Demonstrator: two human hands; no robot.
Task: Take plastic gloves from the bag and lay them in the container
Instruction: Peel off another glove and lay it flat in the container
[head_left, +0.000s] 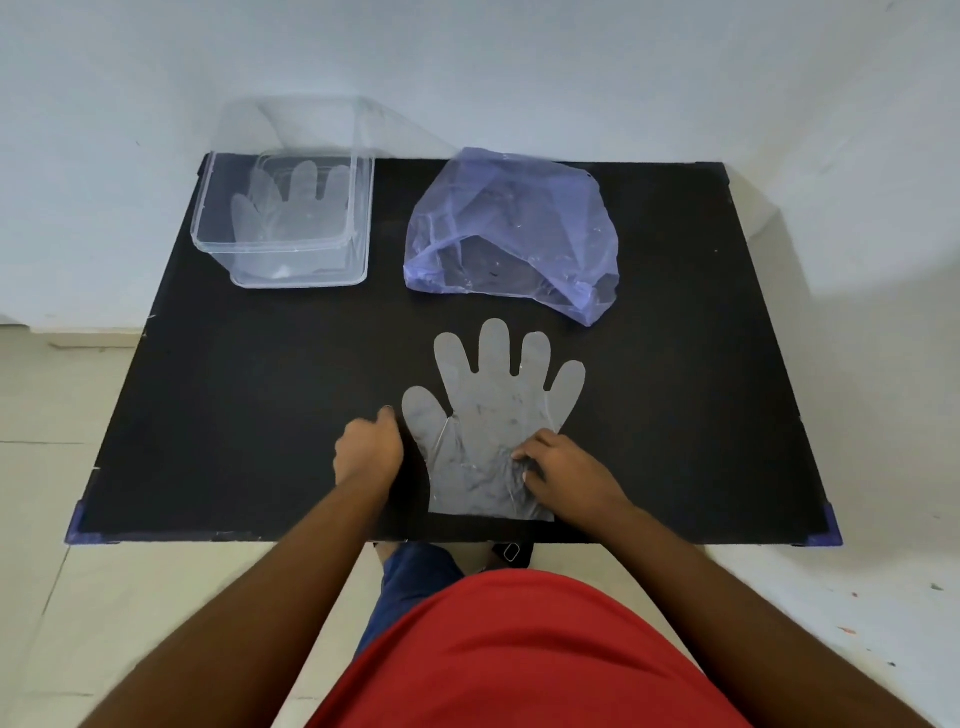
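Note:
A clear plastic glove (488, 410) lies flat on the black table, fingers pointing away from me. My right hand (563, 467) pinches the glove's cuff area at its right side, wrinkling the film there. My left hand (368, 449) rests with curled fingers on the table just left of the glove's thumb, at its edge. A translucent purple bag (511, 228) lies crumpled at the back right. The clear container (283, 260) stands at the back left with another clear glove (291, 208) lying in it.
The black table (234, 389) has purple corner caps at its near corners. A white wall stands behind it and pale floor tiles surround it. My red shirt fills the bottom of the view.

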